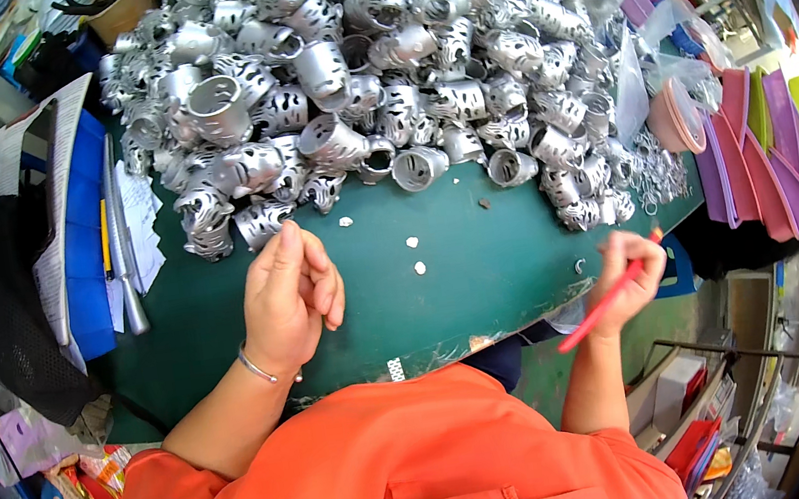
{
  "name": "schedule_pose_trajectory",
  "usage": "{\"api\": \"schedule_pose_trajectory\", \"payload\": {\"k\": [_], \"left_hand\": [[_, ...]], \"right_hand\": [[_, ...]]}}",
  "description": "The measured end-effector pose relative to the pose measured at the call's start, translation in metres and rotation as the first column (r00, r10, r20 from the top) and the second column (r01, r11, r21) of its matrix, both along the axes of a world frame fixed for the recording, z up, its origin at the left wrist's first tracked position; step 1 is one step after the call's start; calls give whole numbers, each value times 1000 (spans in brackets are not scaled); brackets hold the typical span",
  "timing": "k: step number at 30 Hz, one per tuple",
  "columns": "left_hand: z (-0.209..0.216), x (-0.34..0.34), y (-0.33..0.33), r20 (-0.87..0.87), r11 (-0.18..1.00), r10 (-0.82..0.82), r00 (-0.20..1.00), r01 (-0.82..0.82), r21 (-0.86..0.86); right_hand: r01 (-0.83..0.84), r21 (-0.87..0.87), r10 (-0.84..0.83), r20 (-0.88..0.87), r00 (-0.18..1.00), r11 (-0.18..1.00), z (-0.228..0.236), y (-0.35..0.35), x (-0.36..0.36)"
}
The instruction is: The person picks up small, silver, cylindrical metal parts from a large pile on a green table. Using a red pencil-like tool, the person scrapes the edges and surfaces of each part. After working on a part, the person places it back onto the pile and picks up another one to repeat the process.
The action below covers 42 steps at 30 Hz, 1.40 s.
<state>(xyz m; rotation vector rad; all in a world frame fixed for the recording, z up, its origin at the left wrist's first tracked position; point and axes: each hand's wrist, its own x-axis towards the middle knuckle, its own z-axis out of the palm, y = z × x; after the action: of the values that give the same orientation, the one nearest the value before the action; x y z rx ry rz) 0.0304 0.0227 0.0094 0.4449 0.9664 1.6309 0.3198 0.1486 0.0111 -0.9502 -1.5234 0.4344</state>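
My right hand (625, 275) is closed round a slim red pen-like tool (602, 312) above the table's right front edge. The tool slants down toward me; its exact kind is unclear. My left hand (286, 295) is raised over the left half of the green table (386, 302), fingers curled in and thumb pointing away from me. Whatever lies inside those fingers, if anything, is hidden. Just beyond the thumb lies a silver metal sleeve with cut-out slots (261, 223), one of a large heap of similar sleeves (377, 81) over the far part of the table.
Small white scraps (419, 268) dot the green top. On the left stand a blue bin (91, 219) with papers and a long metal tool (127, 275). Small metal rings (657, 170), a pink tub (675, 117) and coloured plastic trays (760, 151) are on the right.
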Motion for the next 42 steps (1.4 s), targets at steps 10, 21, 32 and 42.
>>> {"api": "schedule_pose_trajectory", "payload": {"k": [10,21,32,42], "left_hand": [[1,-2,2,-43,999,-34,999,33,-30],[-3,-1,1,-141,969,37,989,-1,246],[-4,-2,0,-79,989,16,997,-4,145],[-7,-2,1,-179,973,128,976,-88,215]], "right_hand": [[-474,28,323,696,641,880,12,38,-143],[-935,-250,727,-588,354,253,8,-9,-167],[-885,-374,753,-488,441,276,-8,-1,-158],[-934,-233,824,-445,351,272,-3,2,-166]]}}
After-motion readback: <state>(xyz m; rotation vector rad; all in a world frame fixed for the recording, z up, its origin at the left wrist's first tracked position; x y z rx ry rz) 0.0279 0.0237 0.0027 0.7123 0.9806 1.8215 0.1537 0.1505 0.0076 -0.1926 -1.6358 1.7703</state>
